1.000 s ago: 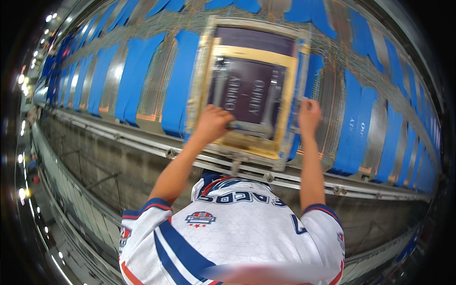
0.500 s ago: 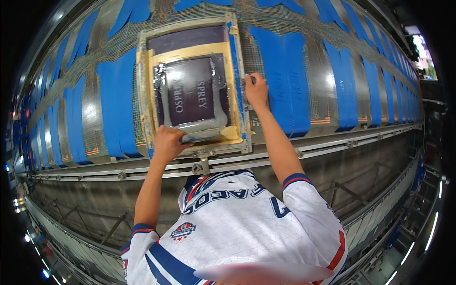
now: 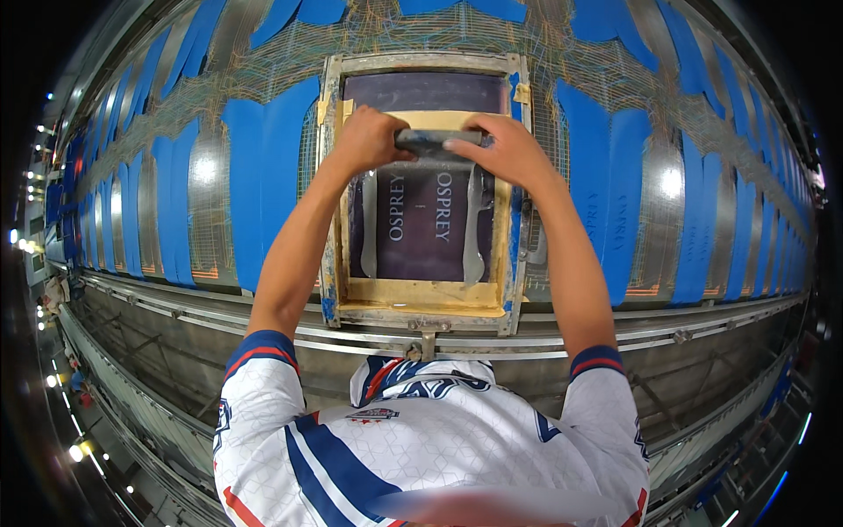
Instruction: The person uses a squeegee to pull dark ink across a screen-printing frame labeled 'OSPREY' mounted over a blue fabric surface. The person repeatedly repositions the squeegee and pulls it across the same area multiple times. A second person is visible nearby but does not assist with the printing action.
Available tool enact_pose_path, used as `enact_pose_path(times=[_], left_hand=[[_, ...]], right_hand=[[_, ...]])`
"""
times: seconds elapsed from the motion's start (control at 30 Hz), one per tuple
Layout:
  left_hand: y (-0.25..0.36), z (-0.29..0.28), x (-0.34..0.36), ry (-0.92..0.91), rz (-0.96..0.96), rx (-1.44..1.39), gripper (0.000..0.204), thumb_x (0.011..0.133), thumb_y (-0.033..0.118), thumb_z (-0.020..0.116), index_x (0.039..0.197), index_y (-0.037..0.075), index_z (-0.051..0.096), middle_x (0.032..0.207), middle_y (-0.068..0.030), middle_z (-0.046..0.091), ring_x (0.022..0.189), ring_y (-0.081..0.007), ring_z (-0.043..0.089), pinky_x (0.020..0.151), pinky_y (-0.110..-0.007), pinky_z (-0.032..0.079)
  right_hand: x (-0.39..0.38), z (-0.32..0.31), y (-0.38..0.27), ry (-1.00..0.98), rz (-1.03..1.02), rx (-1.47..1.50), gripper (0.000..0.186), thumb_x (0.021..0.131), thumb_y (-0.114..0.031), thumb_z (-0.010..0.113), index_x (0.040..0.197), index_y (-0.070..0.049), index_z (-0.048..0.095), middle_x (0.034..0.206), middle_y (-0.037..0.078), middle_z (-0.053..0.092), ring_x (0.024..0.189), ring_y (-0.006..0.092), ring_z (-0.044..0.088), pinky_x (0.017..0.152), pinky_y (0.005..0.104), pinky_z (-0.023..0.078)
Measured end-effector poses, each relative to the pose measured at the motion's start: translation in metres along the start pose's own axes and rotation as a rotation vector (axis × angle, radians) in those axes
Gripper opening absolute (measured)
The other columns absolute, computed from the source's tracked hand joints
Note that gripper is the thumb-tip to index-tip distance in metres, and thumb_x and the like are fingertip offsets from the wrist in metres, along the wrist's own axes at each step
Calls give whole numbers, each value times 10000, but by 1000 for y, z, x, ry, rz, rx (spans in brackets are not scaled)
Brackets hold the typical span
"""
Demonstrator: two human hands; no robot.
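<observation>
- Both hands have left the frame's edges, where they rested half a second ago, and now meet at the top of the screen on a squeegee.
- Left hand (image 3: 367,140) has its grip curled tight around the left end of the squeegee (image 3: 436,139), fingers folded over the handle.
- Right hand (image 3: 507,149) has its grip wrapped around the right end, fingers pressed together over the handle, thumb side toward the middle.
- Squeegee is a dark bar lying crosswise near the far end of the screen (image 3: 425,220), touching its mesh.
- Screen is a dark mesh panel bordered in tan tape, set in a worn wooden frame (image 3: 332,263).
- Frame lies flat on a long surface (image 3: 202,176) lined with blue fabric pieces (image 3: 263,176) in a row on both sides.
- Metal rail (image 3: 720,321) runs along the near edge of the surface.
- Person wears a white jersey with blue and red trim; both forearms reach forward over the frame.
</observation>
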State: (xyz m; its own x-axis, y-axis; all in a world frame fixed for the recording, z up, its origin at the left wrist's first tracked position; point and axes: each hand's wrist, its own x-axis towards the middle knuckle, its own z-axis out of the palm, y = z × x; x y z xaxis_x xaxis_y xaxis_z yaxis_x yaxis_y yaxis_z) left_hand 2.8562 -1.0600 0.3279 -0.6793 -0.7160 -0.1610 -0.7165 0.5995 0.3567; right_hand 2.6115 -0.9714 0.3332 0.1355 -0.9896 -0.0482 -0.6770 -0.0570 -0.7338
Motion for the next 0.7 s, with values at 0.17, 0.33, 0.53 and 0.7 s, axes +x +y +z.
enact_pose_path(times=[0.17, 0.33, 0.53, 0.7], left_hand=[[-7, 8, 9, 161, 54, 93, 379, 623, 403, 866, 861, 130, 759, 687, -90, 679, 720, -314, 654, 806, -436, 489], [13, 33, -44, 118, 43, 7, 299, 647, 368, 848, 819, 152, 733, 700, -64, 680, 738, -297, 647, 782, -415, 456], [63, 77, -165, 157, 89, -13, 273, 622, 360, 874, 728, 174, 705, 690, -24, 661, 698, -219, 634, 745, -385, 401], [38, 45, -103, 180, 113, 68, 285, 646, 388, 855, 717, 166, 691, 668, -35, 661, 692, -233, 631, 752, -393, 412]], right_hand=[[46, 21, 7, -193, 53, -309, 432, 766, -421, 785, 972, -48, 716, 906, 196, 703, 907, 372, 669, 837, 470, 509], [-19, 47, -7, -101, -91, -349, 304, 703, -291, 807, 906, -85, 712, 847, 150, 694, 838, 367, 654, 776, 478, 481], [-135, 88, -34, -132, -155, -298, 248, 712, -265, 797, 841, -98, 666, 754, 106, 645, 799, 312, 625, 789, 436, 441], [-75, 59, -24, -108, -154, -382, 271, 721, -273, 795, 901, -104, 682, 809, 126, 665, 832, 320, 632, 808, 439, 461]])
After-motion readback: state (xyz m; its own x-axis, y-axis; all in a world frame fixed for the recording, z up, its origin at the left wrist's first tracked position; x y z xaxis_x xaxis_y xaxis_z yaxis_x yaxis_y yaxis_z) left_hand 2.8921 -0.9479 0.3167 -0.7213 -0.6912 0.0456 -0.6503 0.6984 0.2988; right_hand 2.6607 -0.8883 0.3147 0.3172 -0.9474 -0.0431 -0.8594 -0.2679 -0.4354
